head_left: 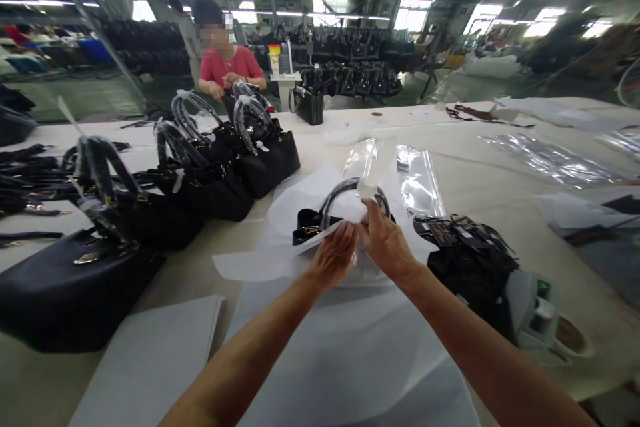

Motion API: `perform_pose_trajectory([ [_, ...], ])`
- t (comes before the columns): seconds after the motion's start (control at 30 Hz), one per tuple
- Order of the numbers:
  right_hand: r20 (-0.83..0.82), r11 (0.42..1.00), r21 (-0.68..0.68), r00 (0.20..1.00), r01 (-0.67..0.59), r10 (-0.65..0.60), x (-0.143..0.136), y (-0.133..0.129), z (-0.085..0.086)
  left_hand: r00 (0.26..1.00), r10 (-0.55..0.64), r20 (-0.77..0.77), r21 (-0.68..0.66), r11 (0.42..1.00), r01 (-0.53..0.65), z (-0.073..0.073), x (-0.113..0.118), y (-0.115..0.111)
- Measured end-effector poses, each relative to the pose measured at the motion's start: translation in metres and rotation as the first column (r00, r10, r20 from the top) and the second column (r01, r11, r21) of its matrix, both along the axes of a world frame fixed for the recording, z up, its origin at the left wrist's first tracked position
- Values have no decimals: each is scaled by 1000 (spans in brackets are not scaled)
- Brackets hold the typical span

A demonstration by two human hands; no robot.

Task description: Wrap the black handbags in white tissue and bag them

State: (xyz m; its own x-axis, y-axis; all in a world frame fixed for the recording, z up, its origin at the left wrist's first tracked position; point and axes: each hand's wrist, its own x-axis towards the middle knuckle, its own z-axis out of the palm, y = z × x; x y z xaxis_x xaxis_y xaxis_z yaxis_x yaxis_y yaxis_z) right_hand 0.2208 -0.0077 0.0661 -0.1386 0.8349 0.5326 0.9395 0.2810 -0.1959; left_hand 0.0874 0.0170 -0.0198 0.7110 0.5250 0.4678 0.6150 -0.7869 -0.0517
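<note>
A black handbag (pixel 306 225) stands in front of me, largely covered by white wrapping paper (pixel 265 260). Its arched, plastic-wrapped handle (pixel 345 190) rises above the paper. My left hand (pixel 335 257) is closed on the paper's edge against the near side of the bag. Close beside it, my right hand (pixel 386 240) is closed at the same paper, its upper fingers near the handle and a small white piece (pixel 367 188). What lies under the fingers is partly hidden. More white sheets (pixel 350 347) lie flat beneath the bag, under my forearms.
Several black handbags (pixel 270 163) with wrapped handles line the left. A paper stack (pixel 155 353) lies front left. At right are clear plastic bags (pixel 420 180), a pile of black tagged items (pixel 465 260) and a tape dispenser (pixel 543 313). A person in red (pixel 233 67) works across the table.
</note>
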Motion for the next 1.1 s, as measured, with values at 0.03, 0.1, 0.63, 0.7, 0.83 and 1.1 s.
perform_pose_trajectory([
  [0.03,28,1000,6,999,24,-24,-2,-1,1,1000,0,0,-29,1000,0,3,1,2],
  [0.1,112,999,33,993,42,-45,-7,-5,2,1000,-7,-22,-82,997,5,9,3,6],
  [0.63,-27,992,122,999,-39,42,-23,-42,-59,834,-423,-353,197,838,508,39,-50,29],
  [0.7,-72,992,123,997,-29,38,-24,-43,-62,820,-408,-401,250,813,526,44,-52,31],
  [0.83,-109,998,63,994,-17,24,-27,-43,-76,863,-300,-405,374,807,457,48,-55,31],
  [1.1,-43,996,-82,999,-25,21,-25,-40,-104,853,-317,-416,389,785,481,30,-46,27],
])
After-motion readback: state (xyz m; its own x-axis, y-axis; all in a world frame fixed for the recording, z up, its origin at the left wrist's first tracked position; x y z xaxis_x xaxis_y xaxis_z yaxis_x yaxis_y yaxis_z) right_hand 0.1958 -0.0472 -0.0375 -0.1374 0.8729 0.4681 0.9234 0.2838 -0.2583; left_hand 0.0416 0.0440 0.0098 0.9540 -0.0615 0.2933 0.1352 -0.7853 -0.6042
